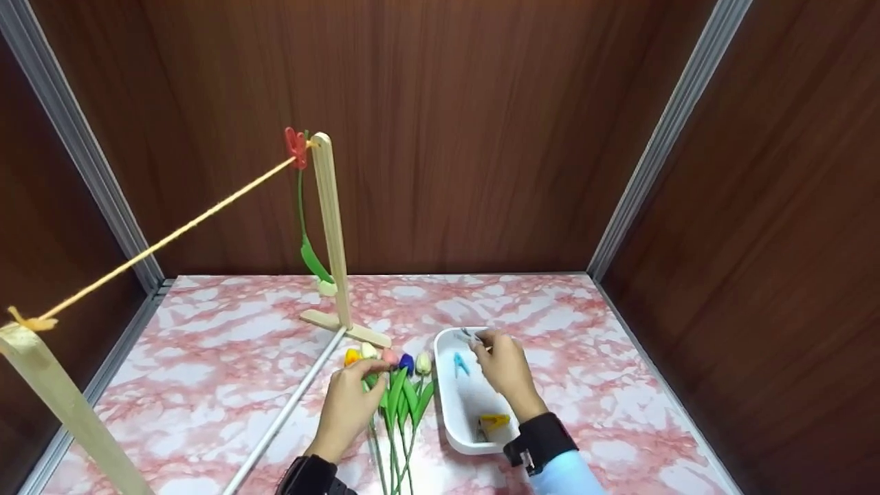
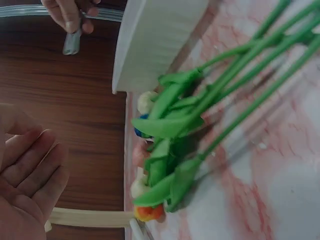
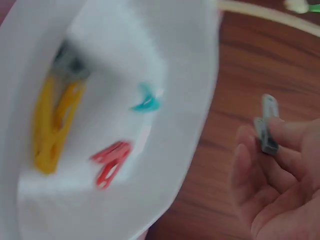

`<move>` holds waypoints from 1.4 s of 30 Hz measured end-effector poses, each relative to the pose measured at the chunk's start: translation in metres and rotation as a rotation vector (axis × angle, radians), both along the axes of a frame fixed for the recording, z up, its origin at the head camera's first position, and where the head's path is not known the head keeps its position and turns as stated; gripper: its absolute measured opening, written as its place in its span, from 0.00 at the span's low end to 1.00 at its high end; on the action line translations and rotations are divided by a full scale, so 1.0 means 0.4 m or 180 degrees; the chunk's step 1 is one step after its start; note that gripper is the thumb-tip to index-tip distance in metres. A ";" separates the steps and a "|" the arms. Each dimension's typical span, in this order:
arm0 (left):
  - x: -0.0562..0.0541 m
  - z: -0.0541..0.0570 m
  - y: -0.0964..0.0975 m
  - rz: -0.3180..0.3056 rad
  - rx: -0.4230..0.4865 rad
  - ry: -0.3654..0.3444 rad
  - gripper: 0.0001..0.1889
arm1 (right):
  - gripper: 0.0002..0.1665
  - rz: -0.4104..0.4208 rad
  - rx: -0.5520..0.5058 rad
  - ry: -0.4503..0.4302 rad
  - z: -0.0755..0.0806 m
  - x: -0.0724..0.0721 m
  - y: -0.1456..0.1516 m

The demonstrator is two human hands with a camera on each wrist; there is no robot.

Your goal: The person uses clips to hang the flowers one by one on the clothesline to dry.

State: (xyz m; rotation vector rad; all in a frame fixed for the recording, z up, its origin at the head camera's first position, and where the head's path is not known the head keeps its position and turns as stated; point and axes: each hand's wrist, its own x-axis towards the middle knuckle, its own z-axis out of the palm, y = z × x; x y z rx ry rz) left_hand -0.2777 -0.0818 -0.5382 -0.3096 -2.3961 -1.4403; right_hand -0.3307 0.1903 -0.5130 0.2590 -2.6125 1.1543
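Observation:
My right hand (image 1: 505, 371) pinches a grey clothespin (image 3: 270, 125) between thumb and fingers, above the far end of a white plastic basin (image 1: 447, 412). In the basin lie a blue clothespin (image 1: 460, 365), a yellow clothespin (image 1: 495, 421) and a red clothespin (image 3: 112, 160); something grey sits beside the yellow one. My left hand (image 1: 350, 405) hovers over the left side of several artificial tulips (image 1: 402, 395), fingers loosely bent and holding nothing. Their heads are orange, white, pink and blue, and their green stems point toward me.
To the left, a yellow rope (image 1: 206, 214) runs between two wooden posts (image 1: 332, 227). A red clothespin (image 1: 295, 148) on it, near the far post, holds a hanging tulip (image 1: 313, 261) head down. A white rod (image 1: 285, 412) joins the stand's base along the marbled tabletop (image 1: 584, 385).

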 end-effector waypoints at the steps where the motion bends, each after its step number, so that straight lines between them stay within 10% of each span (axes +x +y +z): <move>1: 0.000 0.007 0.004 -0.0017 0.0073 -0.0029 0.09 | 0.10 0.0009 -0.0209 -0.0030 0.009 0.005 -0.008; 8: -0.016 0.062 0.046 -0.0039 0.0512 -0.0052 0.10 | 0.15 0.0310 -0.1578 -0.0273 0.055 0.035 -0.065; 15: -0.011 0.107 0.087 -0.0118 0.0840 -0.0263 0.17 | 0.17 0.0665 -0.2203 -0.0483 0.062 0.072 -0.114; 23: 0.009 0.138 0.110 -0.0369 0.1416 -0.0388 0.22 | 0.13 0.1047 -0.2251 -0.0729 0.061 0.106 -0.151; 42: -0.004 0.161 0.101 -0.0287 0.2200 -0.0731 0.19 | 0.08 0.1073 -0.2177 -0.0777 0.066 0.117 -0.168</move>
